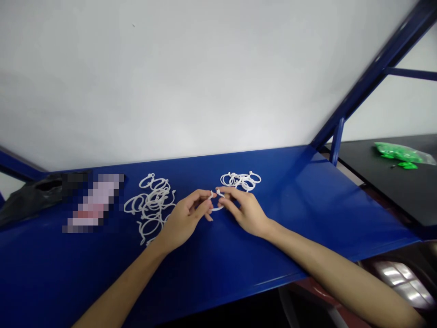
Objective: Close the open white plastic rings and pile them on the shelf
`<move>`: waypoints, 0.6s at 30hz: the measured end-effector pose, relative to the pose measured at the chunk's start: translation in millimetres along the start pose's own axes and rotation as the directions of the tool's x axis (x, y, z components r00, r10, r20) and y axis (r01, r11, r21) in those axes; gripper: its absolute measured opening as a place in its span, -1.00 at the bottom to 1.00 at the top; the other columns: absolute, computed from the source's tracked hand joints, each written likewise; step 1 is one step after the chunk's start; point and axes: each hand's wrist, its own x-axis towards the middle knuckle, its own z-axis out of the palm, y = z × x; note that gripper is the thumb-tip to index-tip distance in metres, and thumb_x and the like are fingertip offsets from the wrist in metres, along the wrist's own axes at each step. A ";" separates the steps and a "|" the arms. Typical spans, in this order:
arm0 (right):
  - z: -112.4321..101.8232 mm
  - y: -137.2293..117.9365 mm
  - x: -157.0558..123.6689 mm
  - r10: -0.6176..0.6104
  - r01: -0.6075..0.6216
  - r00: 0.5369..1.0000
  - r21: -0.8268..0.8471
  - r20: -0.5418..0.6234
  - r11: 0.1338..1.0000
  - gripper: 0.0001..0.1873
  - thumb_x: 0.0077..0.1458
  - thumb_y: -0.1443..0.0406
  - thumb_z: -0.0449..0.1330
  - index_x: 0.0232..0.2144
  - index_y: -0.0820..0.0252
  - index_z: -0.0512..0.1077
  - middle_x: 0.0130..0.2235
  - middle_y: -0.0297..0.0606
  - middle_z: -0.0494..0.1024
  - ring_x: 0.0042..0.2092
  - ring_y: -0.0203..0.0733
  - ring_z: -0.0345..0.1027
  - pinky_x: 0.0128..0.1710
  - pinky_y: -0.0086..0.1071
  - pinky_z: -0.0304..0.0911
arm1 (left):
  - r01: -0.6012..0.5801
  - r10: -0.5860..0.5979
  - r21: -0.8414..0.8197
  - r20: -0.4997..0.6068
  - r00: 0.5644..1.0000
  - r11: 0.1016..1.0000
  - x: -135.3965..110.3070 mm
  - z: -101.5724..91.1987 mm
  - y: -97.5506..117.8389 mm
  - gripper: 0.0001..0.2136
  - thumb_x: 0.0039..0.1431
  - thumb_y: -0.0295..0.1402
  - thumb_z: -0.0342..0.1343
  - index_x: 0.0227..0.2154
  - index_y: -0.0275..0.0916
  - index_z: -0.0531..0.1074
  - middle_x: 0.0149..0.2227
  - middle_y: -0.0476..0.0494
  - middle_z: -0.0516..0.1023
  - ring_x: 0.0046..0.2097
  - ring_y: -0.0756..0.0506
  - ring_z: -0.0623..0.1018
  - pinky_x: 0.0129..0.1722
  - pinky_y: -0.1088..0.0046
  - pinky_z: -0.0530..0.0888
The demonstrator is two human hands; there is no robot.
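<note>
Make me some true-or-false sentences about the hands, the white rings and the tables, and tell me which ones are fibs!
1. The left hand and right hand hold one white ring between them. True.
2. The table under the hands is red. False: it is a blue table.
3. The bigger pile of rings is on the left side of the held one. True.
4. The smaller pile is on the floor. False: the smaller pile of rings lies on the blue table, just beyond the right hand.
5. Some green things lie on a black table at the right. True.
6. Both hands wear gloves. False: both are bare.
</note>
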 end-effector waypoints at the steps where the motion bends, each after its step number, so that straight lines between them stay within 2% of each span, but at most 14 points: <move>1: 0.2 0.3 -0.8 -0.002 0.002 1.000 0.017 -0.014 1.000 -0.74 0.36 0.25 0.10 0.05 0.13 0.35 -0.28 -0.30 0.60 -0.28 -0.25 0.50 -0.23 -0.36 0.39 | -0.001 0.001 0.006 -0.016 1.000 1.000 0.4 1.1 -1.1 -0.76 0.33 -0.15 0.02 -0.12 -0.16 0.46 -0.34 0.01 0.56 -0.39 -0.02 0.60 -0.26 0.35 0.57; 3: 0.7 0.2 -2.4 -0.003 0.004 1.000 0.028 -0.025 1.000 -0.80 0.34 0.23 0.13 -0.02 0.13 0.37 -0.29 -0.30 0.61 -0.29 -0.24 0.51 -0.26 -0.37 0.40 | -0.017 0.019 0.031 -0.044 0.999 0.999 0.5 2.5 -1.8 -0.75 0.34 -0.15 0.00 -0.17 -0.17 0.47 -0.37 0.01 0.57 -0.41 -0.02 0.59 -0.29 0.38 0.56; 5: 0.9 -0.6 -3.5 -0.019 0.020 1.000 0.007 -0.016 1.000 -0.89 0.33 0.22 0.15 -0.18 0.13 0.42 -0.28 -0.29 0.62 -0.29 -0.24 0.52 -0.26 -0.38 0.40 | -0.048 0.053 0.086 -0.060 0.997 0.995 -0.3 3.4 -0.7 -0.75 0.33 -0.15 0.00 -0.26 -0.17 0.49 -0.40 0.01 0.59 -0.41 -0.02 0.57 -0.32 0.42 0.53; 7: 0.2 -1.4 -4.2 -0.060 0.060 0.998 -0.012 -0.001 0.998 -0.85 0.34 0.22 0.14 -0.26 0.14 0.44 -0.27 -0.27 0.63 -0.27 -0.23 0.53 -0.24 -0.36 0.41 | -0.085 0.097 0.167 -0.065 0.993 0.982 -1.6 4.5 1.5 -0.75 0.32 -0.18 0.01 -0.36 -0.17 0.50 -0.43 0.02 0.59 -0.41 -0.02 0.56 -0.35 0.45 0.49; 11: -4.8 -0.5 -5.8 -0.164 0.166 0.986 -0.037 0.042 0.985 -0.78 0.38 0.23 0.09 -0.30 0.13 0.47 -0.24 -0.22 0.63 -0.21 -0.19 0.53 -0.20 -0.32 0.42 | -0.166 0.198 0.281 -0.086 0.976 0.945 -4.5 9.0 5.0 -0.75 0.30 -0.30 0.01 -0.47 -0.16 0.48 -0.45 0.03 0.61 -0.39 -0.02 0.57 -0.32 0.46 0.47; 18: -12.7 2.5 -7.5 -0.307 0.323 0.942 -0.107 0.137 0.940 -0.75 0.41 0.29 0.00 -0.21 0.15 0.48 -0.23 -0.16 0.60 -0.23 -0.17 0.47 -0.21 -0.28 0.40 | -0.244 0.288 0.371 -0.066 0.955 0.896 -6.8 13.8 -2.6 -0.79 0.24 -0.46 0.01 -0.44 -0.15 0.50 -0.43 0.04 0.62 -0.39 -0.01 0.57 -0.27 0.47 0.49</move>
